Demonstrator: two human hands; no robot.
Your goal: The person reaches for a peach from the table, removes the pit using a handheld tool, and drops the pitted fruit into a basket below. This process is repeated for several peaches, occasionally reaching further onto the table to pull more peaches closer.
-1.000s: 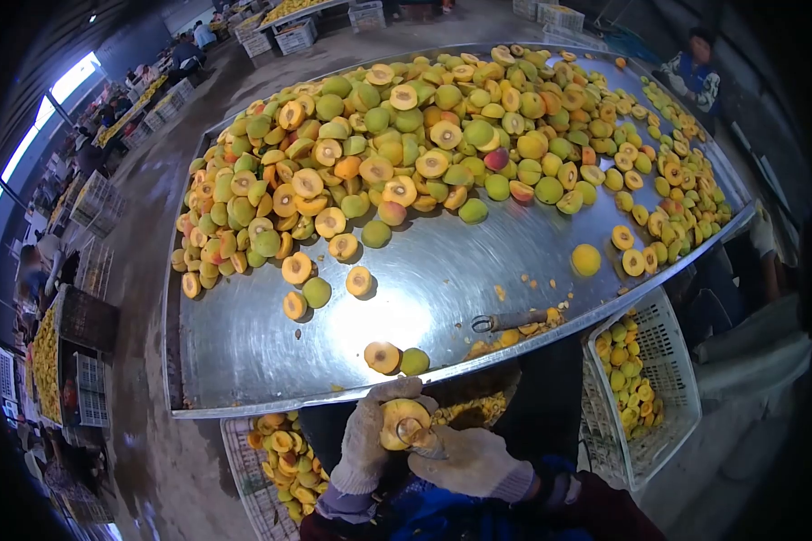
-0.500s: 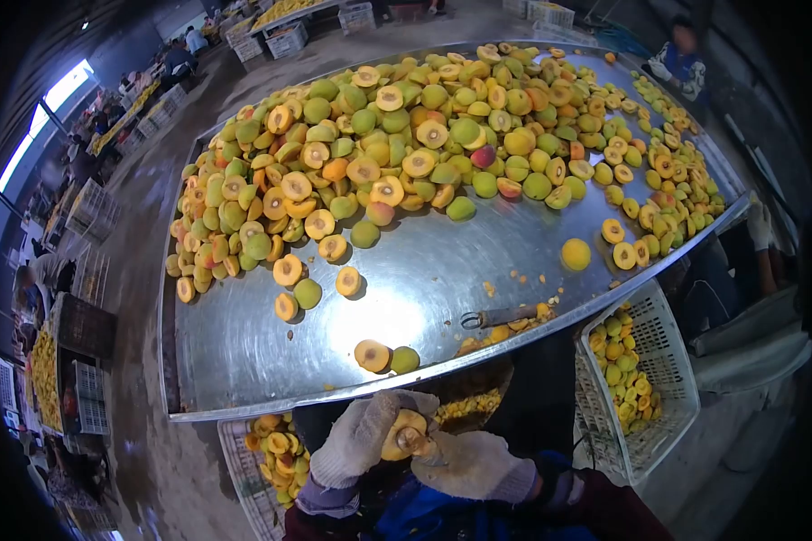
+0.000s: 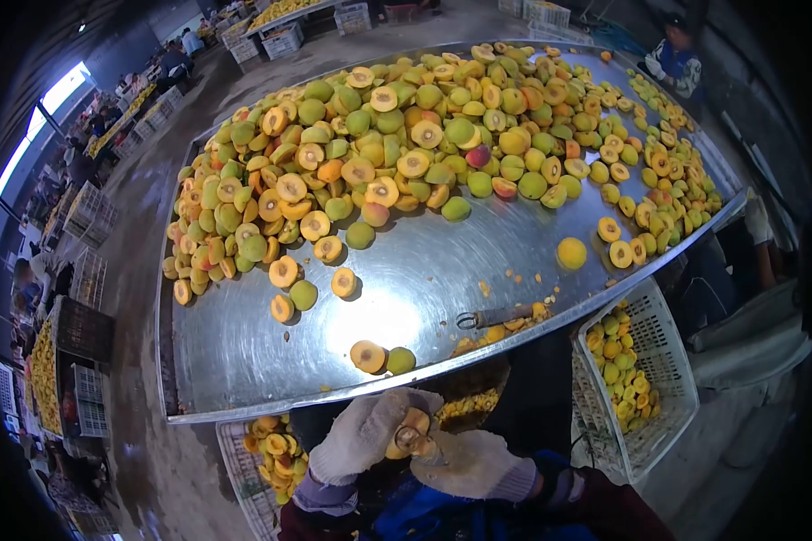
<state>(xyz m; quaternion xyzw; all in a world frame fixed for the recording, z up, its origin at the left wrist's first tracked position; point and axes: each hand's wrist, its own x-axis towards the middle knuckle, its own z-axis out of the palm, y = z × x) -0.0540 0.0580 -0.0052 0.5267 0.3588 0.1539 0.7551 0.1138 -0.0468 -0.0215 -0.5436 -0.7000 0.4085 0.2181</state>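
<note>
My left hand (image 3: 365,439), in a pale knit glove, is closed round a halved peach (image 3: 411,424) below the table's near edge. My right hand (image 3: 474,463), also gloved, is closed beside it, its fingers at the cut face; a small metal end shows at the pit, but most of what this hand grips is hidden. Just beyond my hands, a peach half (image 3: 368,356) and a greenish one (image 3: 401,361) lie on the metal table (image 3: 244,361). A large heap of halved peaches (image 3: 370,171) covers its far part.
A looped metal tool (image 3: 492,317) lies near the table's front edge among scraps. White crates of peach halves stand below at the right (image 3: 677,388) and left (image 3: 239,469). A co-worker (image 3: 675,63) is at the far right corner; others work at the left.
The peach half in my hands has turned slightly, and its pit area faces up more. The table view has shifted a little to the left.
</note>
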